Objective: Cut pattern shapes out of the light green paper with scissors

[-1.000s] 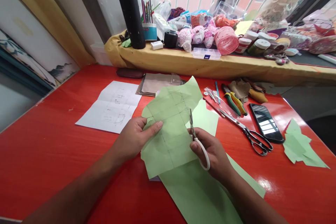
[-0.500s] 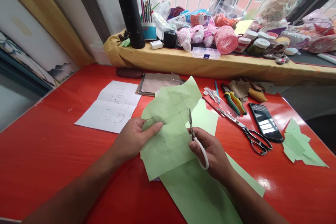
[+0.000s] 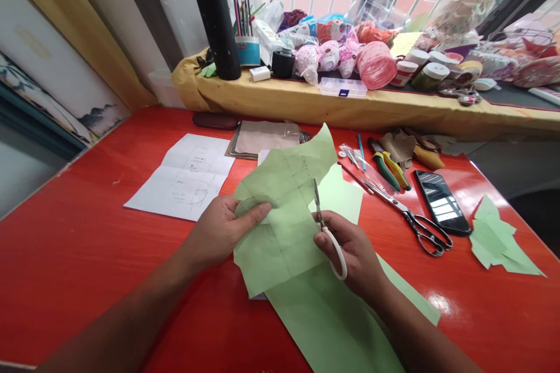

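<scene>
A green sheet of paper (image 3: 284, 210) with pencil lines on it is pinched at its left edge by my left hand (image 3: 227, 222), thumb on top. My right hand (image 3: 350, 247) is closed around small white-handled scissors (image 3: 336, 253). Their blades point away from me and lie at the paper's right edge; whether they are apart or together I cannot tell. Below this piece, a larger green sheet (image 3: 332, 317) rests on the table, partly covered by my right forearm.
On the red table (image 3: 87, 256) lie a marked white sheet (image 3: 181, 178), large metal scissors (image 3: 406, 213), yellow-green pliers (image 3: 389, 169), a phone (image 3: 443, 201) and green scraps (image 3: 499, 239). Behind, a cloth-covered ledge (image 3: 262, 96) bears a black flask (image 3: 216, 26) and jars.
The top of the held green paper has swung slightly to the right and its surface bends a little differently. Both hands stay nearly where they were.
</scene>
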A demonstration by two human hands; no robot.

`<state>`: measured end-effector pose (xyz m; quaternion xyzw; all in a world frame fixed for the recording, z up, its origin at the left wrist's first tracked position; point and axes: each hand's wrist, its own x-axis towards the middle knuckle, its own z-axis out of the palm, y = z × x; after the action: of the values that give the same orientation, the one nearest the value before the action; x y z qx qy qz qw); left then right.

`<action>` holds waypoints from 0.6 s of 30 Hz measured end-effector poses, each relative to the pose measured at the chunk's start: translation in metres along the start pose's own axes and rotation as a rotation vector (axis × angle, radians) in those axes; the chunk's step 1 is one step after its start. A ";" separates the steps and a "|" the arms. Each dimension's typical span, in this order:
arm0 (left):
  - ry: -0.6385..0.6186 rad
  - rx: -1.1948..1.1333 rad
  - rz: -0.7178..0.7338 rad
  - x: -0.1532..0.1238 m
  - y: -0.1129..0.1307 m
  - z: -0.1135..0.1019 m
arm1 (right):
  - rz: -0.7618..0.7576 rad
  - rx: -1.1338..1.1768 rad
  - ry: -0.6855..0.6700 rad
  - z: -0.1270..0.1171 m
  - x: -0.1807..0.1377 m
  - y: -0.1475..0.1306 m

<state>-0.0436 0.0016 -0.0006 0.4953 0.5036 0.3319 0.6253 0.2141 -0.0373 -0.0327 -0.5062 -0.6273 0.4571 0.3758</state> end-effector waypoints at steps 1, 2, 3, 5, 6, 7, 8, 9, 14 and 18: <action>0.002 0.001 0.000 0.000 0.000 0.000 | 0.003 0.006 -0.003 0.000 0.000 0.000; 0.003 0.006 -0.004 -0.001 0.001 -0.001 | 0.006 0.010 -0.007 0.000 0.000 0.000; 0.007 0.013 -0.008 -0.001 0.001 -0.001 | 0.007 0.013 -0.008 0.000 0.000 0.000; 0.009 0.032 -0.014 -0.001 0.002 -0.003 | 0.005 0.015 -0.007 0.000 0.000 -0.001; 0.011 0.042 -0.013 -0.001 0.002 -0.003 | 0.003 0.015 -0.006 0.000 0.000 -0.001; 0.013 0.051 -0.008 0.000 0.001 -0.004 | 0.000 0.015 -0.004 0.000 0.000 -0.001; 0.013 0.058 -0.003 0.000 0.001 -0.005 | -0.002 0.013 -0.002 0.000 0.000 -0.001; 0.014 0.066 0.002 0.001 0.001 -0.006 | -0.003 0.008 -0.001 0.000 0.000 -0.001; 0.013 0.116 -0.010 0.002 0.005 -0.012 | -0.018 -0.026 -0.004 0.000 0.000 -0.002; -0.023 0.109 -0.052 0.002 0.009 -0.016 | -0.016 0.004 -0.029 0.000 0.000 -0.003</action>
<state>-0.0573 0.0102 0.0070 0.5189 0.5264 0.2821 0.6116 0.2131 -0.0377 -0.0297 -0.4940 -0.6358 0.4626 0.3712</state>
